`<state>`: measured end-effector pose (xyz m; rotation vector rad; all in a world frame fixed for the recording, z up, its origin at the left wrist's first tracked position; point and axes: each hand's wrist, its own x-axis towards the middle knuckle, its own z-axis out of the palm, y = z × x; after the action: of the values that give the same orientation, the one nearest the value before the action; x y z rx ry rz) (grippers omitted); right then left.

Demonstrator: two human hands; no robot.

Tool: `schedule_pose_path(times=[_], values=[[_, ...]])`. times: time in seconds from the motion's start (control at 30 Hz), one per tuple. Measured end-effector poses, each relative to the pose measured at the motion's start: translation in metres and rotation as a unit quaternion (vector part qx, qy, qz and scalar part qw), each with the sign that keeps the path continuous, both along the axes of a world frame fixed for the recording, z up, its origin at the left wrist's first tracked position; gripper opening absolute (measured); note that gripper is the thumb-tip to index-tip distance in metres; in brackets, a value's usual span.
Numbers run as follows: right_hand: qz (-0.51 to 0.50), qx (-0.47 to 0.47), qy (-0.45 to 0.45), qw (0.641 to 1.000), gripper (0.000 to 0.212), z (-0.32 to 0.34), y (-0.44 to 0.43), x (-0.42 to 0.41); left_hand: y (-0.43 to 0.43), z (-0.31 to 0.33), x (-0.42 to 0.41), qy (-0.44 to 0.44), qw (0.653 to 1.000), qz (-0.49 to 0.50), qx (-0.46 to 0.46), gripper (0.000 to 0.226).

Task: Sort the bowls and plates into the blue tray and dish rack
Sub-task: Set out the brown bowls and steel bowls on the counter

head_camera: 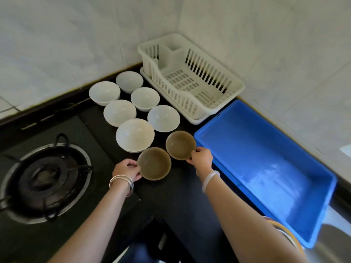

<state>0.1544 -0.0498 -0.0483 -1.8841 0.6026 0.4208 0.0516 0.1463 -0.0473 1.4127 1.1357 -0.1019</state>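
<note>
Two brown bowls sit on the black counter near me. My left hand (126,170) grips the left rim of the nearer brown bowl (154,164). My right hand (201,158) holds the near right rim of the other brown bowl (180,144). Behind them stand several white bowls in two rows, the largest (134,135) closest to me. The blue tray (311,154) lies at the right with nothing in it. The white dish rack (233,82) stands in the corner behind the tray, also holding nothing.
A gas burner (44,180) takes up the counter's left side. Tiled walls close off the back and right. A metal sink edge (334,242) and a round rimmed object (284,232) show at the bottom right.
</note>
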Motion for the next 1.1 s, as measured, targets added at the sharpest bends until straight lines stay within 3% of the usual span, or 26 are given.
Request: schedule_pose_path(times=[0.3,0.47,0.57,0.7,0.9,1.1], values=[[-0.031,0.044,0.021,0.998,0.031,-0.004,0.01,0.007,-0.002,-0.005,0.0,-0.006,1.0,0.009,-0.011,0.024],[-0.026,0.077,0.059,0.995,0.016,-0.006,0.011,0.006,-0.002,-0.009,0.0,-0.01,1.0,0.022,-0.006,0.024],[-0.015,0.087,0.073,0.993,0.037,-0.007,0.011,0.004,-0.003,-0.011,-0.001,-0.014,0.999,0.032,-0.003,0.019],[0.003,0.092,0.082,0.992,0.043,-0.005,0.009,0.001,-0.005,-0.013,-0.002,-0.014,1.0,0.024,0.012,0.013],[0.036,0.068,0.067,0.995,0.046,0.008,-0.003,-0.009,-0.007,-0.005,-0.01,-0.015,0.994,-0.048,0.092,0.031],[0.125,-0.007,-0.03,0.992,0.036,0.039,-0.038,-0.038,-0.029,0.021,-0.02,-0.029,0.954,-0.176,0.24,0.033]])
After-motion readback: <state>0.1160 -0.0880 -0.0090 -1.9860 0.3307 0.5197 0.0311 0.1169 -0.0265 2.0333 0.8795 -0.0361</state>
